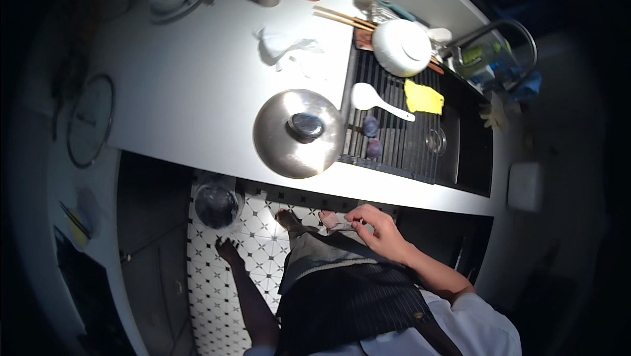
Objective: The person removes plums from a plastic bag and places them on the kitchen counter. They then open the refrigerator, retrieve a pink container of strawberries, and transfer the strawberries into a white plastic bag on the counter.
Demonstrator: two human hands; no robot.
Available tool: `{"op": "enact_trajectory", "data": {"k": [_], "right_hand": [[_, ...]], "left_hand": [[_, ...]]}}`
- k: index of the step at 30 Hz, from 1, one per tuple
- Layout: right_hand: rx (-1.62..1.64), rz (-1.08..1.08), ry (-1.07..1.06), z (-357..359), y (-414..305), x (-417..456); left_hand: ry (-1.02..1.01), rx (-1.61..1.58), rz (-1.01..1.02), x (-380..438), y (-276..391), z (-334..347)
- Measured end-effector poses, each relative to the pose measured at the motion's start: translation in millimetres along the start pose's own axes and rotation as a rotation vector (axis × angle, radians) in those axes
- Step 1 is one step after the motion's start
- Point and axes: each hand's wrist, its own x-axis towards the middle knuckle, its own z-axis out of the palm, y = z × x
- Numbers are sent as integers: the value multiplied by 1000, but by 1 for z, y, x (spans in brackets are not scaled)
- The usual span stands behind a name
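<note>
My left hand (pixel 227 250), in shadow, is low at my side with its fingers apart, just short of a round bin (pixel 217 204) with a dark inside and a clear plastic liner. Nothing shows in that hand. My right hand (pixel 377 230) hangs in front of my apron (pixel 345 297), near the counter's front edge, fingers loosely bent and apart with nothing seen between them. Ahead of me, a stainless steel lid (pixel 299 159) with a dark knob lies on the white counter (pixel 197 85). A crumpled white plastic bag or wrap (pixel 291 43) is behind it.
A roll-up rack (pixel 394 151) spans part of the sink (pixel 451 159). On it are an upturned white bowl (pixel 397 45), a white ladle (pixel 365 97), a yellow cloth (pixel 424 97) and two purple plum-like fruits (pixel 370 127). A glass lid (pixel 91 119) stands left; a faucet (pixel 530 43) arches right.
</note>
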Motion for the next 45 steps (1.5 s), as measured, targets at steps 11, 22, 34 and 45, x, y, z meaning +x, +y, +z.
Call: {"op": "enact_trajectory", "data": {"k": [11,22,34,45], "right_hand": [[-111,-100,352,-84,84,51],[311,-263,-178,-22,72,-9],[50,-764,-835,135,-36,-139],[-109,-980,-1461,407,-179,-500]], "left_hand": [[-132,26,186,-220,75,40],[413,471,259,-333,-35,-56],[815,-25,-102,-454,-193,-221],[1198,-735,-185,-557,-379,-516]]}}
